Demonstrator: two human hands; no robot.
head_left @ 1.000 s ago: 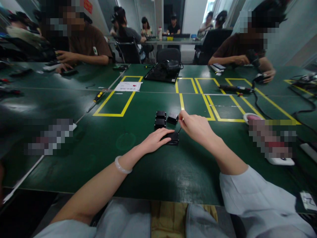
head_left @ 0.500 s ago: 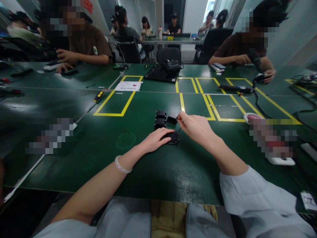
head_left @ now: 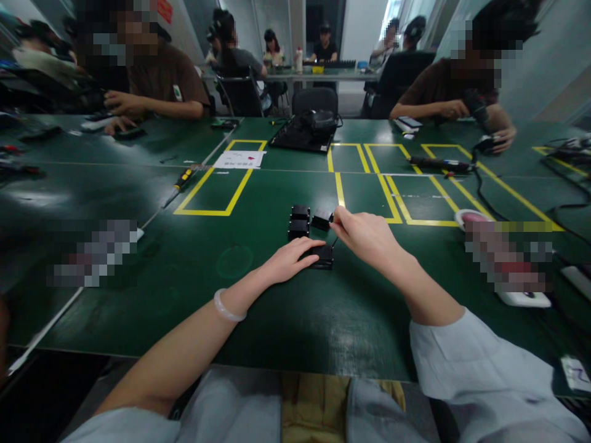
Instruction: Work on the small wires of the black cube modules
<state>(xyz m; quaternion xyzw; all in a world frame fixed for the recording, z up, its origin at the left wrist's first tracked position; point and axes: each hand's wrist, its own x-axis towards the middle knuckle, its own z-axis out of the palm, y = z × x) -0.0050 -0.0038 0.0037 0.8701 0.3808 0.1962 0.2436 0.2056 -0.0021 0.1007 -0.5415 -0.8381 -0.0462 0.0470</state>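
My left hand (head_left: 292, 258) holds a flat black block (head_left: 325, 258) down on the green table, fingers across its top and thumb along the near side. My right hand (head_left: 367, 234) is closed in a pinch just above and right of that block. From its fingertips a thin dark rod-like tool (head_left: 335, 241) slants down to the block's right edge; my fingers hide its upper end. Just beyond my hands stand black box-shaped parts (head_left: 299, 223), lined up in a short column. Beside them a tilted black part (head_left: 322, 220) with a greyish top lies near my right fingertips.
Yellow tape outlines (head_left: 203, 213) mark the green table (head_left: 258, 332). A yellow-black screwdriver (head_left: 183, 179) and a paper sheet (head_left: 240, 160) lie far left. A black tray (head_left: 295, 138) sits at the back, a phone-like blurred object (head_left: 505, 261) at right. Two co-workers sit opposite.
Hardly anything differs: my right hand has shifted very slightly, with the thin tool still in its pinch. My left hand stays on the block.
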